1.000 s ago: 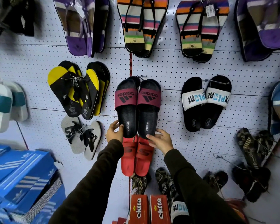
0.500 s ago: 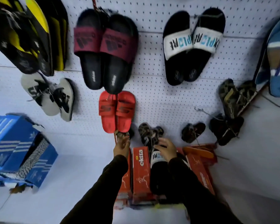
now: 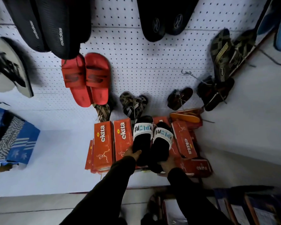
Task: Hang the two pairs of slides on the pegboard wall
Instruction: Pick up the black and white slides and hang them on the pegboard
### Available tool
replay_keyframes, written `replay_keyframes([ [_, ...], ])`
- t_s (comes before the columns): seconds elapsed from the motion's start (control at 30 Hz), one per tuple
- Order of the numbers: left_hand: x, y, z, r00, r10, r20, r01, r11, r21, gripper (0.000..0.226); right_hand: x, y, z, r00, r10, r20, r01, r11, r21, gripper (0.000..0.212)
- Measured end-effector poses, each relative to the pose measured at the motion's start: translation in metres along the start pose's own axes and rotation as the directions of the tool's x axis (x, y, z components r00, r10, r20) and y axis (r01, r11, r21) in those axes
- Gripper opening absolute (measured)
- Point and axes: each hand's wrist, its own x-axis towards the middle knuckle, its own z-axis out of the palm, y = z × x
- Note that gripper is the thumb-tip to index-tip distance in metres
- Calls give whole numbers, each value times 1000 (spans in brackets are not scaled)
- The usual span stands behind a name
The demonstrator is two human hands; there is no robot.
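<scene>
A pair of black slides with white XPLORE straps (image 3: 152, 140) lies on top of the red ekkta boxes (image 3: 104, 142) at the foot of the pegboard wall (image 3: 144, 62). My left hand (image 3: 133, 154) grips the heel of the left slide. My right hand (image 3: 168, 164) holds the heel of the right slide from below. The black adidas slides (image 3: 55, 26) hang at the upper left of the pegboard. Both my arms are in dark sleeves.
Red slides (image 3: 86, 78) hang below the adidas pair. Another black pair (image 3: 165, 18) hangs at top centre. Striped dark sandals (image 3: 133, 104) and bare hooks (image 3: 190, 75) sit low on the board. Blue adidas boxes (image 3: 15, 140) stand at left, orange soles (image 3: 185, 117) behind the boxes.
My view dropped from the hung adidas pair toward the floor boxes. Both hands left the adidas slides, came down, and closed on the XPLORE slides lying on the boxes.
</scene>
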Motion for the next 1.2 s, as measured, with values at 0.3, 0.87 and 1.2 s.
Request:
replay_keyframes([
  [0.3,6,-15,-3,999,-44,-6,44,998,-54,56,0,2,-27,993,64,96,-100,893,439,50],
  [0.87,-84,112,-42,796,569,-207,-605,757,-247,21,-95,-123,-92,871,-463,-164,434,569,698,63],
  [1.2,-163,224,-71,534,781,-323,-843,466,-268,24,-180,-211,-151,656,-693,-300,664,339,667,62],
])
